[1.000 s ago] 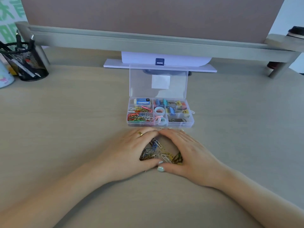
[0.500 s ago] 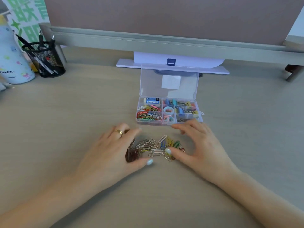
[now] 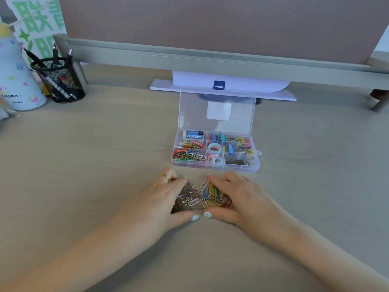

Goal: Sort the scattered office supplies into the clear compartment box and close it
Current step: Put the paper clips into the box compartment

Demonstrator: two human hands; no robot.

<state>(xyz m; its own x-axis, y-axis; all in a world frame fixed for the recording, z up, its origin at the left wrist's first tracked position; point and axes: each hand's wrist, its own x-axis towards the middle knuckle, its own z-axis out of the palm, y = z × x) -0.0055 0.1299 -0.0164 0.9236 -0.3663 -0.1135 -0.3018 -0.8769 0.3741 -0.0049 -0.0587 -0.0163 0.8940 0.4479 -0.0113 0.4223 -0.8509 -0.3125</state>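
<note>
While the clear compartment box [image 3: 215,152] sits at frame centre with its lid raised, a pile of paper clips [image 3: 202,197] lies on the table [image 3: 94,165] just below it. Both hands cup that pile: the left hand [image 3: 166,199] and right hand [image 3: 237,199] lie flat, fingers spread, thumbs nearly touching, gripping nothing. A white stand [image 3: 223,89] sits behind the box. At upper left stand a mesh pen cup [image 3: 60,81] and a bottle [image 3: 16,81].
</note>
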